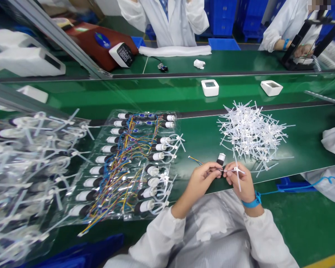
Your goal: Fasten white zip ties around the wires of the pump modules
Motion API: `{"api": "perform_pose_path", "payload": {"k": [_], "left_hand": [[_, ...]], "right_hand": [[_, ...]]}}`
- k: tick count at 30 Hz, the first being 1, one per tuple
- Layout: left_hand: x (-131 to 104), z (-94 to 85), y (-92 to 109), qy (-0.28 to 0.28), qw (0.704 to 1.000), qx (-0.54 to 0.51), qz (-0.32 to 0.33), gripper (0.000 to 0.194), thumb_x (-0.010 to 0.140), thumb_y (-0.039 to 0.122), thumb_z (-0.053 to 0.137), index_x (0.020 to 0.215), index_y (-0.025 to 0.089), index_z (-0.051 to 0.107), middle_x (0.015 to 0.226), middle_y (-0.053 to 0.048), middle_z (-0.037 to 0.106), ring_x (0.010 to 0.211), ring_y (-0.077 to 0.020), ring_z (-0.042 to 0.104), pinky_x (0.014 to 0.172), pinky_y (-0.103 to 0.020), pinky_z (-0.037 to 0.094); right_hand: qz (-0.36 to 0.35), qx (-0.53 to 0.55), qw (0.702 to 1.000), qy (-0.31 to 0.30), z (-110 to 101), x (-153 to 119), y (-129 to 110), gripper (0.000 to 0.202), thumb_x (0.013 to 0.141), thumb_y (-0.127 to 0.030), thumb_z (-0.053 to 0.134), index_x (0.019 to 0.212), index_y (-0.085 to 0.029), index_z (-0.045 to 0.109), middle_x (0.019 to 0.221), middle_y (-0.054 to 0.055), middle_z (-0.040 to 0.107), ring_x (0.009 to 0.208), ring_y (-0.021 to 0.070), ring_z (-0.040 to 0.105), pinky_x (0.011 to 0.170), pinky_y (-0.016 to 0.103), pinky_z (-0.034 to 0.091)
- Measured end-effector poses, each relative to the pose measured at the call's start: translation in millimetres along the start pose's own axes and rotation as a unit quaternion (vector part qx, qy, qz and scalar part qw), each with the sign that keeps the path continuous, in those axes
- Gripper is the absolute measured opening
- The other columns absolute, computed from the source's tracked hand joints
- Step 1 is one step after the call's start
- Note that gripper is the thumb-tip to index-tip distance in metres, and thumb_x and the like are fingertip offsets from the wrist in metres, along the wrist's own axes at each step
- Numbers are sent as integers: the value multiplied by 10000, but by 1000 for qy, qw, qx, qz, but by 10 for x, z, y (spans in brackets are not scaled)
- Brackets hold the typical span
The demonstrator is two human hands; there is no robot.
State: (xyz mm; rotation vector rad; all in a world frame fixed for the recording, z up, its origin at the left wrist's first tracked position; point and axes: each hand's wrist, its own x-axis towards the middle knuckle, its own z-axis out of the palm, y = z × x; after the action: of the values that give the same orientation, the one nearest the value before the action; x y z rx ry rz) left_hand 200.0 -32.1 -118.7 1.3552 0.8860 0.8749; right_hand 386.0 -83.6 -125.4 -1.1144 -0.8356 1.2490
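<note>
Pinching a tube (pixel 237 170), the right hand (pixel 239 180) nearly meets the left hand (pixel 206 175), whose grip is unclear, by a cylinder (pixel 221 159) over the table (pixel 199 136); a loose pinch could drop the tube.

The left hand (pixel 204 178) covers part of the coloured wires (pixel 196 160) and the near end of the white-and-black motor (pixel 220 159); the tip of the white tube piece (pixel 237 169) in the right hand (pixel 241 181) is too small to tell; the left heap (pixel 25 163) is blurred and edge-cut; the far co-worker (pixel 173 24) is cut off above the chest.
</note>
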Motion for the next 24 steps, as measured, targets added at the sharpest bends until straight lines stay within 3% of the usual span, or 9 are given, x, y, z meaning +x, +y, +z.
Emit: {"api": "perform_pose_path", "payload": {"k": [5,13,24], "left_hand": [[8,-7,15,-12,1000,-15,-2,215,1010,347,773,1140,188,836,1087,-93,851,958,-217,813,884,-311,652],[21,2,22,-15,997,-64,-32,281,969,424,843,1121,188,842,991,-88,863,910,-234,833,848,-323,672],[21,6,27,2,996,-82,-26,253,954,404,873,1071,180,870,950,-93,859,863,-219,826,833,-315,676]], "right_hand": [[-20,7,1000,-8,10,2,-18,169,961,-364,877,938,-245,760,943,37,715,650,161,602,561,312,450],[-31,0,999,-13,-17,9,22,170,938,-297,915,938,-246,753,938,18,738,640,146,601,580,294,477],[-43,-44,998,4,-21,8,29,190,928,-325,930,936,-261,752,964,35,801,861,222,743,773,339,592]]}}
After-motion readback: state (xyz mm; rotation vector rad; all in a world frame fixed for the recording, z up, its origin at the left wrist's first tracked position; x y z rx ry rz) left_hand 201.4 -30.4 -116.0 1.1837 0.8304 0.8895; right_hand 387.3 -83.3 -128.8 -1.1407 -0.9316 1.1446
